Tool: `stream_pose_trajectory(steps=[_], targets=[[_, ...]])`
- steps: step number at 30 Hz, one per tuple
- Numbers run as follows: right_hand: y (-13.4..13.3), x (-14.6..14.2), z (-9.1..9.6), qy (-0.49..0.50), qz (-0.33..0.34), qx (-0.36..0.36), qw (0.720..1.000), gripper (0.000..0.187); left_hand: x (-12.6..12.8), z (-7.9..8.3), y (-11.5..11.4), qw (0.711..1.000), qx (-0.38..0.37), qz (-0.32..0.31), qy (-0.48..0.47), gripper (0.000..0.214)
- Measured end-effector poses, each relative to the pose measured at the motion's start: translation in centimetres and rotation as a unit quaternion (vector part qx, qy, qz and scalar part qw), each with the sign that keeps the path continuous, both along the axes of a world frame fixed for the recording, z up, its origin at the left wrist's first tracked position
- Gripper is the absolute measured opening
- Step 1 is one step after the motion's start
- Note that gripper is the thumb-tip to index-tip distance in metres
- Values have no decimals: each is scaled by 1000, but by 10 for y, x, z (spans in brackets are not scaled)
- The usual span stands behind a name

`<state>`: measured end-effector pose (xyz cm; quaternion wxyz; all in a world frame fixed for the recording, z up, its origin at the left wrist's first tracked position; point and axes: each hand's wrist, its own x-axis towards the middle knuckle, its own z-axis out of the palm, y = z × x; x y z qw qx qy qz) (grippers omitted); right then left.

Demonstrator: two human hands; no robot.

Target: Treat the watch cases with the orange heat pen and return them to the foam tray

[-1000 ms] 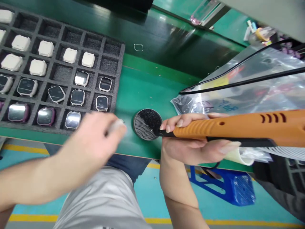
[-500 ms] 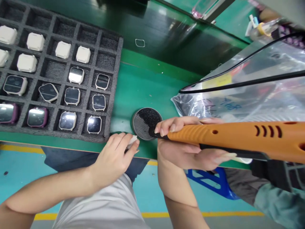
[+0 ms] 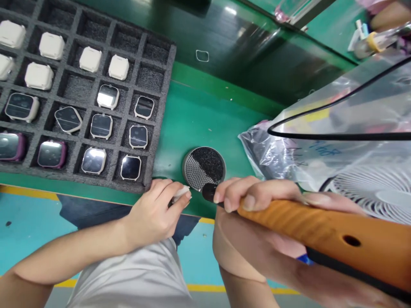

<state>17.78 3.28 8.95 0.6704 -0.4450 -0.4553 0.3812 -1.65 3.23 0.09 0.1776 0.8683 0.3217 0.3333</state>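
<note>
My right hand [image 3: 257, 199] is wrapped round an orange electric screwdriver [image 3: 308, 222] with a black nose. That nose points left and overlaps the near right rim of a round dish [image 3: 188, 182]; whether it touches is unclear. Inside the dish, a perforated grey plate is partly covered by tiny black pieces, too small to make out. Left of it, at the bench edge, my left hand [image 3: 160, 209] pinches a small white piece [image 3: 182, 193], mostly hidden by the fingers. A dark foam tray [image 3: 147, 171] beside this hand holds several white, cream and purple watch cases, some with dark screens.
A clear plastic bag [image 3: 269, 149] lies to the right, with a black cord [image 3: 337, 136] in front of it. Under the screwdriver side is a white fan grille [image 3: 379, 188]. A thin rectangular frame [image 3: 202, 55] rests on the dark surface behind the green bench [image 3: 199, 107].
The screwdriver has come closer to the camera and tilted, and its nose has shifted off the dish's middle toward the near rim. My left hand keeps its pinch. The view has shifted slightly.
</note>
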Motion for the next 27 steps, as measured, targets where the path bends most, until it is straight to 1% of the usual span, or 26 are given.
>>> stream_pose_trajectory(steps=[2,4,5,9,11,14,16,20,27], targets=[[1,-11,-3,17,-10,32,999,46,0,0,0,1000,-6,2,5,28],[2,-19,-8,17,-12,41,999,44,0,1,-1,1000,-9,4,7,28],[2,-21,-10,17,-15,48,999,46,0,1,-1,1000,-10,4,6,28],[3,-23,-16,15,-4,58,998,66,1,2,-1,1000,-1,7,2,26],[4,-22,-17,15,1,47,999,70,2,2,0,1000,4,9,1,25],[4,-21,-16,15,3,45,999,68,2,2,1,1000,7,13,1,24],[3,-20,-15,6,10,46,999,63,2,2,2,1000,7,14,2,25],[0,-16,-14,-6,47,10,999,52,2,3,1,1000,5,18,7,29],[0,-22,-18,17,48,22,998,56,3,3,0,999,5,32,1,30]])
